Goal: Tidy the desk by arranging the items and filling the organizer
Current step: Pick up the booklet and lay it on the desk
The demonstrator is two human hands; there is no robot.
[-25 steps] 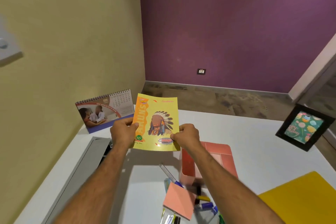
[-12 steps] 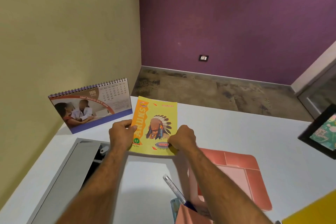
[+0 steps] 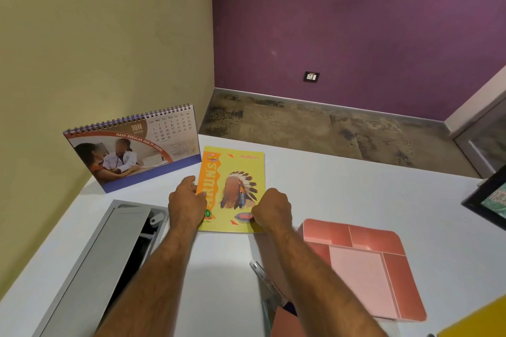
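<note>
While you've got both hands on it, the yellow notebook [image 3: 232, 189] lies flat on the white desk [image 3: 342, 194], just right of the calendar [image 3: 131, 145]. Your left hand [image 3: 186, 206] pinches its left edge, your right hand [image 3: 271, 209] curls closed on the lower right corner. Your pink organizer [image 3: 364, 265] sits nearby to the right, with pens [image 3: 267, 282] beside it.

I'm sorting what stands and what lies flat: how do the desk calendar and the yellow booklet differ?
The desk calendar stands upright like a tent with a spiral binding on top; the yellow booklet lies flat and shows no spiral. The calendar is untouched, while the left hand and right hand grip the booklet's near corners. Both sit on the white desk, side by side.
</note>
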